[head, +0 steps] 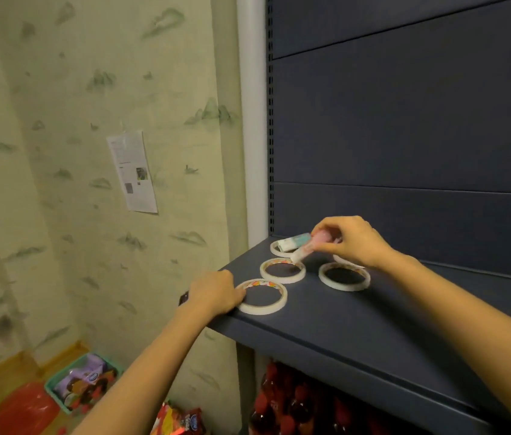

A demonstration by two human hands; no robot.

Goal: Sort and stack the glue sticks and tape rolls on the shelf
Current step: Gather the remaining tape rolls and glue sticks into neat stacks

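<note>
Tape rolls (343, 286) lie flat on the dark shelf's (373, 324) left end, the left hand (216, 293) curled against the nearest roll's (260, 310) left rim, grip unclear. Farther back, the right hand (351, 243) pinches a tilted pink glue stick (306, 250) over the middle roll (282, 279); a blue glue stick (293, 243) lies on the far roll (274, 251).

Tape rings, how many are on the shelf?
5. One white paper tape ring by the left hand, one behind it, one to the right, one in the back corner, and a sliver of a fifth under the right hand; more may be hidden.
</note>
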